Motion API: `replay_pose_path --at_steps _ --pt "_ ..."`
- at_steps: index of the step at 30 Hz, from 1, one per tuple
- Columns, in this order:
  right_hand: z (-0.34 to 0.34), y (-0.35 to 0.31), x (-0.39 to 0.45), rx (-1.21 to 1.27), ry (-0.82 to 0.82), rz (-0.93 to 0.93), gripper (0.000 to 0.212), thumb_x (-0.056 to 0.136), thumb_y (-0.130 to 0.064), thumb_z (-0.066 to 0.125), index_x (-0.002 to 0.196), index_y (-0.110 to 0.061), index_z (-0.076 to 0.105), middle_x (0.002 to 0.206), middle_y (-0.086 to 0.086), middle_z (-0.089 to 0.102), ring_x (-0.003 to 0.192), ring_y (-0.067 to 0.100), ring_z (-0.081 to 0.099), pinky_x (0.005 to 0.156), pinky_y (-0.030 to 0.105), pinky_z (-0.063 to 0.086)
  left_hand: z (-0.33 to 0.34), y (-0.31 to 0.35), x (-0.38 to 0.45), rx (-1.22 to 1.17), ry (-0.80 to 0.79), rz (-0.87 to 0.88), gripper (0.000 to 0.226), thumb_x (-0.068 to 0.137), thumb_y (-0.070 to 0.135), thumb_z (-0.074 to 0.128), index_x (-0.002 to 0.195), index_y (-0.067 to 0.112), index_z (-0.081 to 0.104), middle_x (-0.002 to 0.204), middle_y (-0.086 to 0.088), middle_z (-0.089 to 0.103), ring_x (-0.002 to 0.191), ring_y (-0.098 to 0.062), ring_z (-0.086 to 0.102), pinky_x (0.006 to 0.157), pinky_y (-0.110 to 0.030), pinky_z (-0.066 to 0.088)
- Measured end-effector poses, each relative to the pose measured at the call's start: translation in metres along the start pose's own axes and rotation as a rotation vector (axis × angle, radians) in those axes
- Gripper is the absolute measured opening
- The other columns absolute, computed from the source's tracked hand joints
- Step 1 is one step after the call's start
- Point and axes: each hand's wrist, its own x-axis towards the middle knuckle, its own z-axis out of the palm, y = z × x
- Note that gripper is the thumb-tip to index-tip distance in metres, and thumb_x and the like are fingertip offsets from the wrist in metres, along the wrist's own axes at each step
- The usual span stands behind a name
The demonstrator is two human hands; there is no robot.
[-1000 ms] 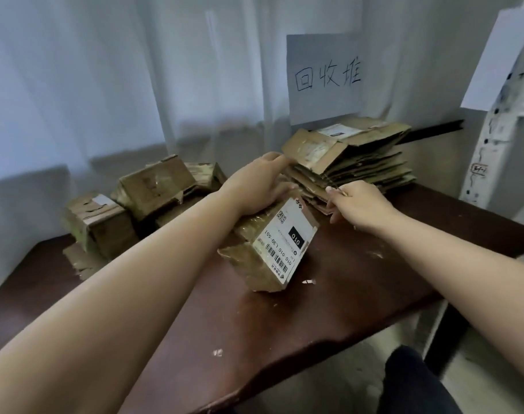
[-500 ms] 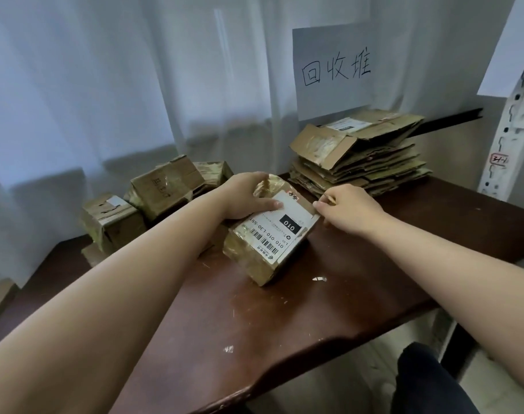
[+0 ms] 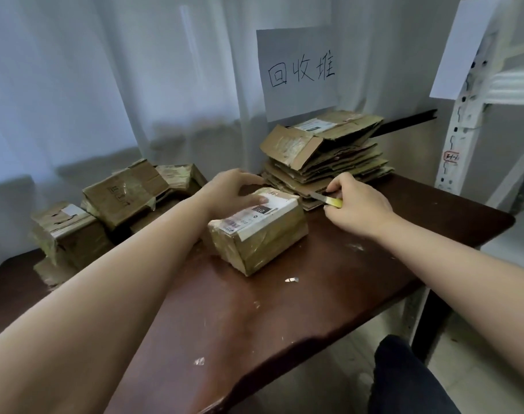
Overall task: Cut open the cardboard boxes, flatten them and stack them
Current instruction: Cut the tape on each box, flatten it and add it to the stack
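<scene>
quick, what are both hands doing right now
Left hand: open, fingers flat, pressing on the taped box.
Right hand: closed round a yellow-handled knife, blade out.

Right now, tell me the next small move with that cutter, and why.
Probably bring the blade to the taped box's far top edge and start slitting the tape. The right hand holds the cutter with its blade out, just short of the box, the left hand presses the box down on the table, and the box looks sealed.
</scene>
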Motion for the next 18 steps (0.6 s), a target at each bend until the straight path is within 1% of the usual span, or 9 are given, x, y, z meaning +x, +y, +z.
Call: replay_pose_path --at_steps 2,3,6,8,10,13,15,16,18 --pt "0.005 0.001 0.001 0.027 -0.008 -0.001 0.029 0.087 -0.03 0.06 0.112 -0.02 0.049 0.101 -0.003 0.059 0.095 0.023 0.058 0.077 0.035 0.048 0.006 0.003 -0.007 -0.027 -0.029 0.027 0.046 0.091 0.049 0.057 0.129 0.023 0.06 0.135 0.0 0.056 0.125 -0.018 0.05 0.105 -0.031 0.037" --pt "0.008 0.001 0.0 0.042 -0.011 -0.007 0.025 0.088 -0.031 0.06 0.109 -0.02 0.051 0.1 -0.003 0.058 0.095 0.023 0.057 0.076 0.035 0.047 0.011 0.004 -0.01 -0.042 -0.053 0.024 0.046 0.092 0.05 0.055 0.129 0.024 0.06 0.137 0.002 0.054 0.127 -0.016 0.048 0.106 -0.03 0.035" --pt "0.022 0.002 -0.001 0.112 -0.021 -0.052 0.014 0.091 -0.034 0.058 0.096 -0.021 0.055 0.092 -0.003 0.06 0.09 0.024 0.057 0.078 0.038 0.048 0.027 0.005 -0.016 -0.097 -0.126 -0.031 0.05 0.096 0.048 0.048 0.141 0.026 0.049 0.151 0.004 0.039 0.141 -0.013 0.031 0.111 -0.023 0.021" --pt "0.03 0.005 -0.003 0.147 -0.012 -0.063 0.013 0.093 -0.034 0.055 0.088 -0.022 0.055 0.088 -0.002 0.063 0.088 0.025 0.059 0.078 0.04 0.049 0.031 0.002 -0.016 -0.15 -0.13 -0.048 0.05 0.097 0.047 0.046 0.144 0.027 0.044 0.154 0.005 0.034 0.144 -0.009 0.024 0.112 -0.02 0.016" --pt "0.036 0.008 -0.004 0.158 -0.001 -0.018 0.016 0.094 -0.035 0.052 0.086 -0.023 0.057 0.087 -0.001 0.066 0.088 0.025 0.06 0.078 0.04 0.05 0.031 0.0 -0.013 -0.187 -0.133 -0.057 0.049 0.098 0.047 0.046 0.143 0.028 0.046 0.152 0.007 0.037 0.143 -0.006 0.024 0.113 -0.018 0.015" --pt "0.04 0.011 -0.005 0.163 -0.031 0.1 0.018 0.094 -0.033 0.05 0.085 -0.021 0.06 0.087 0.001 0.068 0.086 0.025 0.062 0.076 0.038 0.051 0.029 -0.001 -0.009 -0.224 -0.14 -0.074 0.046 0.098 0.045 0.047 0.14 0.028 0.05 0.149 0.009 0.041 0.141 -0.003 0.027 0.108 -0.015 0.015" --pt "0.043 0.012 -0.006 0.235 -0.066 0.17 0.023 0.092 -0.029 0.05 0.079 -0.014 0.063 0.08 0.006 0.069 0.077 0.03 0.064 0.073 0.042 0.055 0.029 -0.002 -0.007 -0.246 -0.155 -0.077 0.046 0.097 0.046 0.048 0.14 0.029 0.05 0.149 0.01 0.041 0.14 -0.002 0.028 0.109 -0.017 0.016" --pt "0.045 0.012 -0.008 0.282 -0.089 0.203 0.027 0.092 -0.027 0.05 0.078 -0.009 0.064 0.076 0.009 0.07 0.07 0.03 0.065 0.069 0.042 0.057 0.029 -0.003 -0.007 -0.254 -0.164 -0.076 0.047 0.097 0.047 0.048 0.14 0.03 0.049 0.15 0.009 0.039 0.141 -0.002 0.027 0.109 -0.018 0.016" --pt "0.049 0.009 -0.012 0.333 -0.15 0.249 0.031 0.094 -0.024 0.05 0.078 -0.003 0.066 0.068 0.01 0.069 0.055 0.025 0.061 0.056 0.033 0.055 0.029 -0.005 -0.007 -0.266 -0.183 -0.084 0.049 0.096 0.05 0.048 0.141 0.031 0.047 0.152 0.008 0.036 0.142 -0.003 0.025 0.11 -0.019 0.015"
